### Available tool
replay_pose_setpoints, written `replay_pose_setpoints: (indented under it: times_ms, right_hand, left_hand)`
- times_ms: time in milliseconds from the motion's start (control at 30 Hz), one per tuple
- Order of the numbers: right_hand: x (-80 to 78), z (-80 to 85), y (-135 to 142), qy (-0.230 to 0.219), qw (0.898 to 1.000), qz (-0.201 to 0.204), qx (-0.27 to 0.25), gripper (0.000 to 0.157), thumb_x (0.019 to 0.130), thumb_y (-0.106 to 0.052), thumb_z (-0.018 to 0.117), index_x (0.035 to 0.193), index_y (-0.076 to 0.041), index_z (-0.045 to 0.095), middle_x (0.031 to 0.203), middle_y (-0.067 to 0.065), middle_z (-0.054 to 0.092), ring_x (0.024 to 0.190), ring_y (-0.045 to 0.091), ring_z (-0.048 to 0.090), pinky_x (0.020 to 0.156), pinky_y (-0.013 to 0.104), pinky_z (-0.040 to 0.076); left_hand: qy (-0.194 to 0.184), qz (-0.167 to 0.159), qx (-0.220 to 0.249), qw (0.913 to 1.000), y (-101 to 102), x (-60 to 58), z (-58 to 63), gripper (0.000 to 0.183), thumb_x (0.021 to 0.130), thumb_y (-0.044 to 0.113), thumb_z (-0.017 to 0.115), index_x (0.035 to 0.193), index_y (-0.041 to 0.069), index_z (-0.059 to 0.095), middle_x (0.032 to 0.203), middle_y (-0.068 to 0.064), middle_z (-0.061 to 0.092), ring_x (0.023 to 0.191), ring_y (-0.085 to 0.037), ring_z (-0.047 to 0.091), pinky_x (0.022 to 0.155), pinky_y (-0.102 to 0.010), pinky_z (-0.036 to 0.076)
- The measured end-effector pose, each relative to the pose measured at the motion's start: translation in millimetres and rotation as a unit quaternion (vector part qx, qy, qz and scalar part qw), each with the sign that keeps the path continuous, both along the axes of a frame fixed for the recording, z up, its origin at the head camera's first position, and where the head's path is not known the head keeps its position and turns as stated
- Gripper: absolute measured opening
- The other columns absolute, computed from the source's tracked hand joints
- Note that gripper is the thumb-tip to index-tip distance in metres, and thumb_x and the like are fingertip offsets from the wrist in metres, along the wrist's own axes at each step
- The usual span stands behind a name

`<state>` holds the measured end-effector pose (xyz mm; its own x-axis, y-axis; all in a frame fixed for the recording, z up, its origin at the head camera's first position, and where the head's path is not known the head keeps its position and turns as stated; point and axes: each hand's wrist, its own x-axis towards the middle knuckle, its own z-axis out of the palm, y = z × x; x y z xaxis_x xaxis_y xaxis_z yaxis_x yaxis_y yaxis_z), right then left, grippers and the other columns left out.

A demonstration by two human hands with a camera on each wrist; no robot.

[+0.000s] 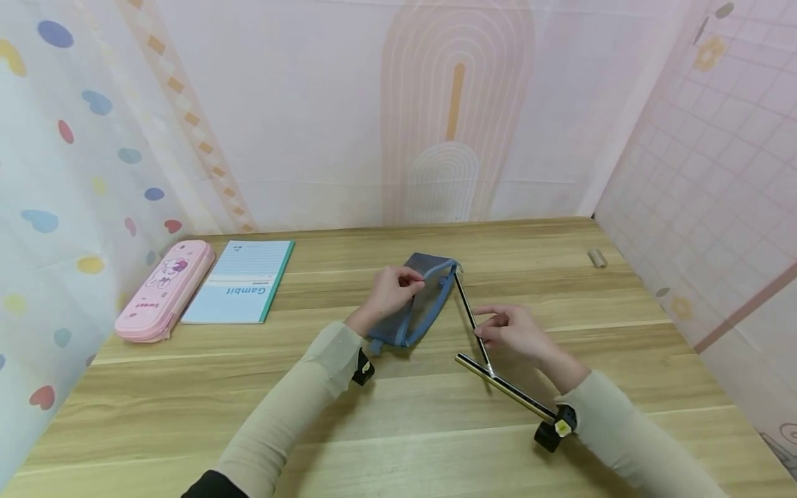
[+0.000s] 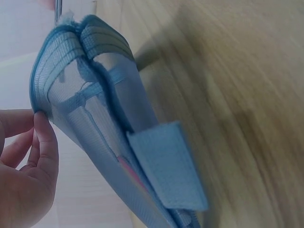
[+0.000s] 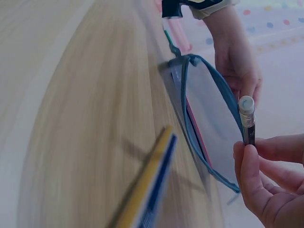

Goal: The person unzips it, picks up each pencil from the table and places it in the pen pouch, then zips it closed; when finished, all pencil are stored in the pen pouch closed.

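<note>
My left hand pinches the upper rim of a blue mesh zip pouch, whose mouth gapes open. A pink strip and other slim shapes show inside the pouch in the right wrist view. Between thumb and fingers, my right hand holds a dark pencil. Its white eraser end points back toward me, while the far end reaches the pouch's right corner; whether it is inside cannot be told. Below lies a second striped pencil, yellow and dark, partly behind the right wrist camera in the head view.
At the left lie a pink pencil case and a notebook with a teal edge. A small grey-brown block sits toward the back right. Patterned curtains border the wooden table at the back and sides.
</note>
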<state>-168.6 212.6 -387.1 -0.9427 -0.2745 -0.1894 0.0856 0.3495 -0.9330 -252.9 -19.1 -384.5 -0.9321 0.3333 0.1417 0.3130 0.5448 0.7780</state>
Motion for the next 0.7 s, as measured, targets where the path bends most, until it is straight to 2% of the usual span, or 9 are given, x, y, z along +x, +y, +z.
replay_pose_setpoints:
  times_ms: [200,467,567,700]
  right_hand:
    - [-5.7,-10.0,-17,-0.038,0.998,-0.015,-0.053,0.044,0.083,-0.001,0.055,0.124,0.007,0.044,0.095,0.025,0.063,0.069,0.009,0.061,0.065,0.025,0.053]
    - [-12.1,-18.1,-31,-0.045,0.995,-0.045,-0.077,0.043,0.082,0.001,0.055,0.124,0.005,0.046,0.098,0.024,0.064,0.068,0.01,0.062,0.065,0.025,0.053]
    - [-15.2,-18.7,-38,-0.051,0.993,-0.066,-0.084,0.043,0.082,0.001,0.056,0.124,0.003,0.047,0.099,0.024,0.063,0.067,0.009,0.062,0.065,0.024,0.053]
    - [-20.8,-19.4,-47,-0.057,0.987,-0.107,-0.106,0.042,0.081,0.0,0.057,0.122,0.001,0.049,0.092,0.018,0.065,0.063,0.007,0.06,0.064,0.023,0.053]
  left_hand:
    - [0.011,-0.001,-0.005,0.9999,-2,-1.3,-0.1,0.017,0.084,0.013,0.06,0.093,0.001,0.068,0.081,-0.01,0.065,0.065,-0.013,0.054,0.055,-0.017,0.042]
    - [0.016,0.004,-0.005,0.9998,-1,0.3,0.5,0.017,0.084,0.012,0.06,0.093,0.0,0.068,0.081,-0.011,0.066,0.064,-0.013,0.055,0.054,-0.018,0.043]
    - [0.019,0.006,-0.007,0.9998,0,0.8,1.2,0.017,0.083,0.013,0.061,0.092,0.001,0.068,0.081,-0.011,0.066,0.064,-0.014,0.056,0.054,-0.019,0.044]
    - [0.028,0.008,-0.009,0.9995,2,1.2,1.2,0.016,0.082,0.013,0.062,0.091,0.002,0.069,0.08,-0.01,0.066,0.064,-0.013,0.057,0.054,-0.019,0.044]
